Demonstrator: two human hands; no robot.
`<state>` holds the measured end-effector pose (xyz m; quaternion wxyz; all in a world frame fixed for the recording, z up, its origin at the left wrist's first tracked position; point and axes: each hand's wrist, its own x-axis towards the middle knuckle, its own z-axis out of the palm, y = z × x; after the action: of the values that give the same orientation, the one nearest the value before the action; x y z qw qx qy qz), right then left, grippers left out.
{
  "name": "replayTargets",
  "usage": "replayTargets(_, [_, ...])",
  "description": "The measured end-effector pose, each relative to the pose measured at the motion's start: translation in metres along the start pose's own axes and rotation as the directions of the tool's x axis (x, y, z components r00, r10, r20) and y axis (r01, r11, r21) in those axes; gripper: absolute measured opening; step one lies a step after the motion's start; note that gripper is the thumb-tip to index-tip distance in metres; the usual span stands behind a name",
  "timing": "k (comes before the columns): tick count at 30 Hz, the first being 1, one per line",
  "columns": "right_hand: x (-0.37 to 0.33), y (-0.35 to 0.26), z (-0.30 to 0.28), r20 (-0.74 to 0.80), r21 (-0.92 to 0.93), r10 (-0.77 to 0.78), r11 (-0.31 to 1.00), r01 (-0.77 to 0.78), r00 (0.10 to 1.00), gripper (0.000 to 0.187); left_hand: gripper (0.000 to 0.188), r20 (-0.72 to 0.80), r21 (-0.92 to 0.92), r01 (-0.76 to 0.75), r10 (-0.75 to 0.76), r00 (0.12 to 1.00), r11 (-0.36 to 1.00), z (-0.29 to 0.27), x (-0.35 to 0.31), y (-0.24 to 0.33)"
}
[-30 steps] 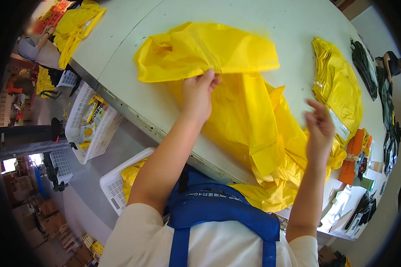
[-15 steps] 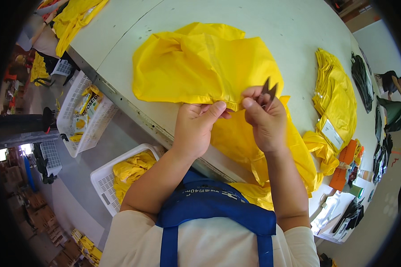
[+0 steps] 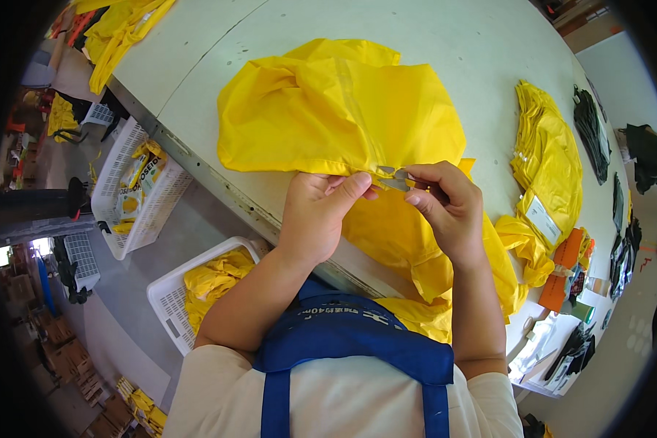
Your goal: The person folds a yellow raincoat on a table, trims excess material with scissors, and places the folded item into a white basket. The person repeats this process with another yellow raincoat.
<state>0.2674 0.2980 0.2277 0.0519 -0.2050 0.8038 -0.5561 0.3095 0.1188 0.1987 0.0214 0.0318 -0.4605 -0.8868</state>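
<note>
A large piece of yellow fabric [image 3: 394, 109], sewn like a garment, lies bunched on the table in front of me. My left hand [image 3: 317, 212] pinches its near hem between thumb and fingers. In my right hand [image 3: 445, 201] is a pair of thread snips [image 3: 396, 177], gripped between thumb and fingers. The blades point left and lie against the hem, close to my left thumb tip. More of the yellow cloth hangs below my hands over the near table edge. Whether a thread lies between the blades is too small to tell.
The pale table [image 3: 197, 95] has a metal edge at left. White baskets stand on the floor, one [image 3: 171, 299] holding yellow cloth, another [image 3: 117, 212] with yellow packages. Folded yellow garments [image 3: 551, 160], dark bundles [image 3: 591, 131] and an orange box [image 3: 562, 263] lie at right.
My right hand has turned and lowered, bringing the snips from pointing upward to lying leftward at the hem. My left hand keeps its pinch in about the same place.
</note>
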Motion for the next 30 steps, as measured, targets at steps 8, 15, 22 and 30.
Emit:
replayTargets(8, [-0.002,0.008,0.004,-0.029,0.056,-0.01,0.998,0.012,1.0,0.026,0.021,0.011,-0.025,0.005,-0.005,1.0,1.0,0.0,-0.004,-0.002])
replayTargets(15, [-0.008,0.012,0.013,-0.021,0.096,-0.031,0.995,0.033,0.999,0.04,0.022,-0.019,-0.052,0.103,-0.104,0.994,0.993,-0.001,-0.015,-0.022])
replayTargets(22, [-0.037,0.04,-0.004,-0.036,-0.287,-0.077,0.956,0.063,0.996,0.019,0.031,0.019,0.154,0.489,-0.497,0.867,0.859,-0.056,-0.044,-0.049])
replayTargets(30, [-0.136,0.123,-0.102,-0.435,0.266,0.218,0.958,-0.107,0.874,0.019,0.047,-0.278,-0.654,-0.049,-0.18,0.944,0.755,-0.148,0.014,-0.024])
